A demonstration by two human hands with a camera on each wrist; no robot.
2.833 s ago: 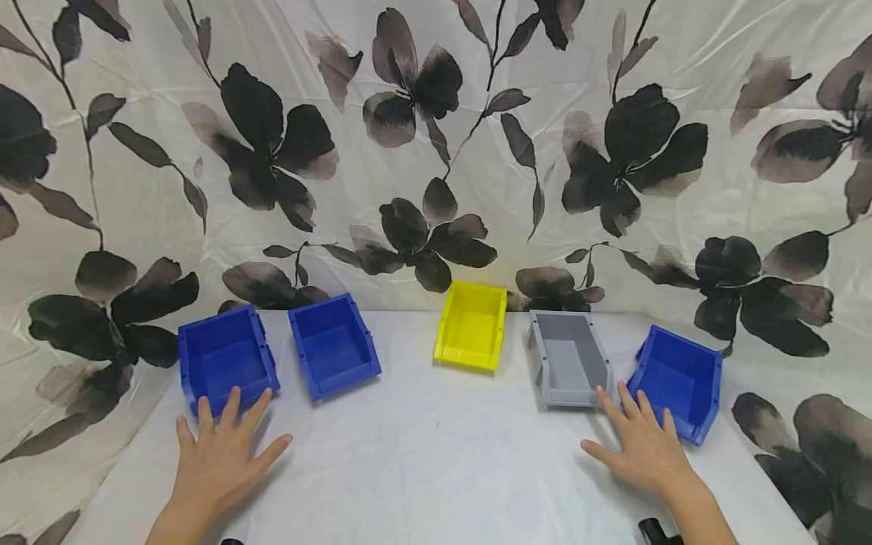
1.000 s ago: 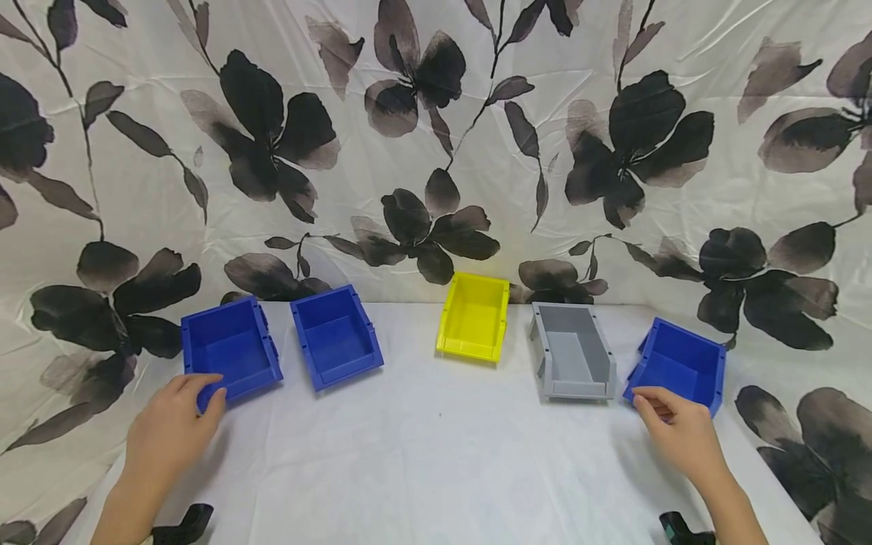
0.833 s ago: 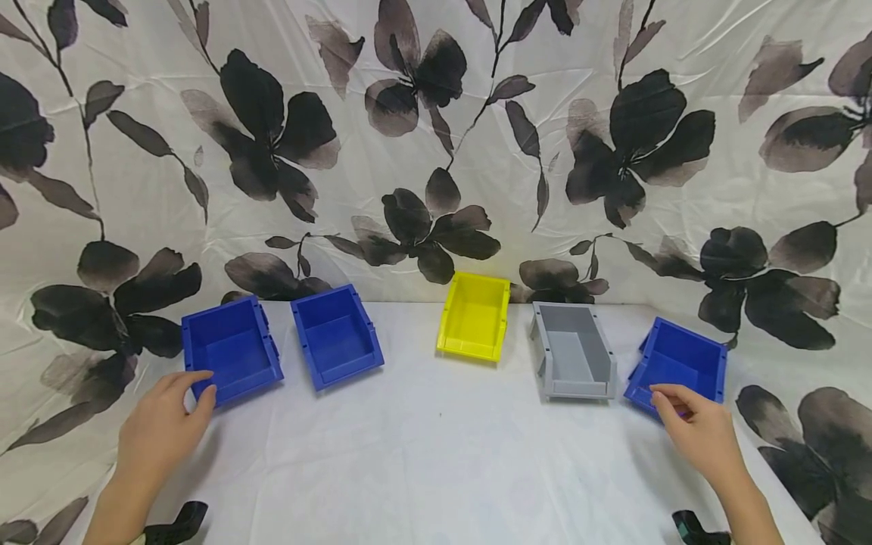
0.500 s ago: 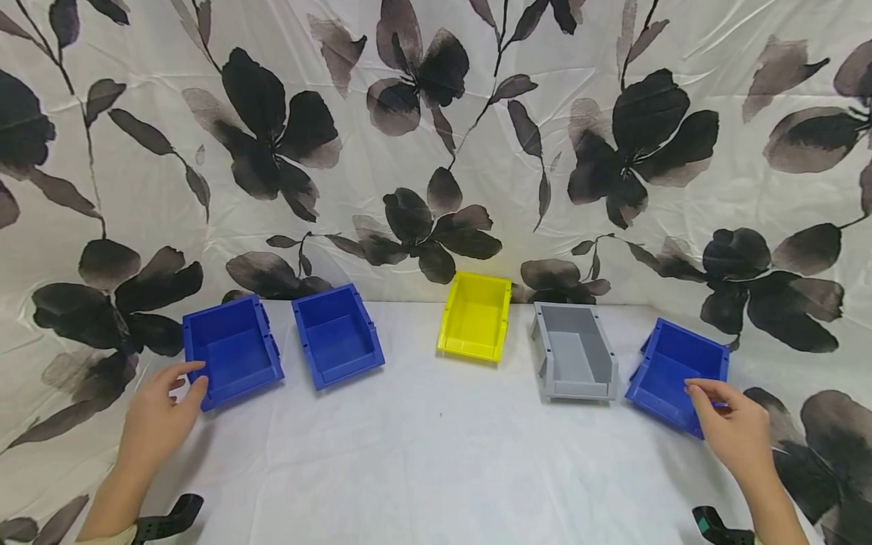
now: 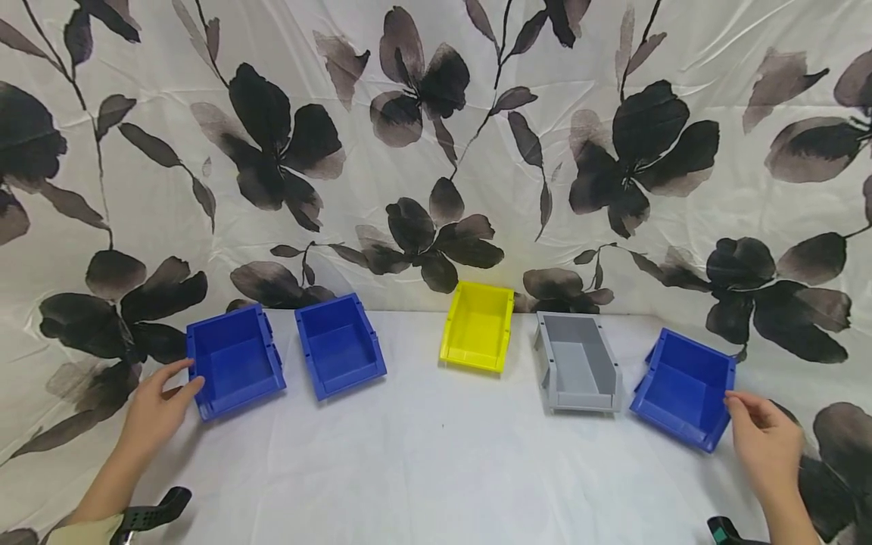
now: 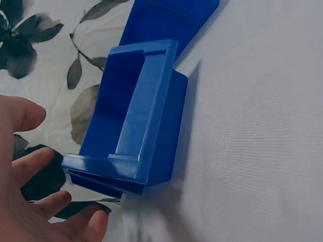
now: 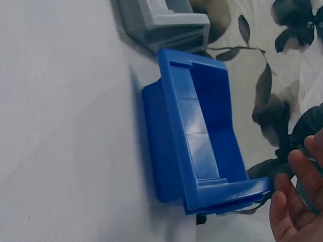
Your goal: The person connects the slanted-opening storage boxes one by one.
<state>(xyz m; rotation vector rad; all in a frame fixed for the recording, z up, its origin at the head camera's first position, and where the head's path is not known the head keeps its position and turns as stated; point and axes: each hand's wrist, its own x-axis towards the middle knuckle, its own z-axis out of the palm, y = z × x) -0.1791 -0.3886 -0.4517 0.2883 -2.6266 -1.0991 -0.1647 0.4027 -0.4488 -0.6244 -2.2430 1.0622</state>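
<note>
Flowered cloth backs our white surface. Our loose, empty left hand and right hand flank the glossy blue leftmost bin and rightmost bin; another blue bin, yellow bin and grey bin stand between.

Found left blue bin at the left end of the white table. Stood upright on its base, mouth up, with bare floor visible inside. Had high back and side walls, a lowered front wall and a thick rim. Sat at a slant, with front angled inward. Found right blue bin at the opposite end. Matched in colour and form. Stood upright, bare inside, slanted the mirror way with front also angled inward.
</note>
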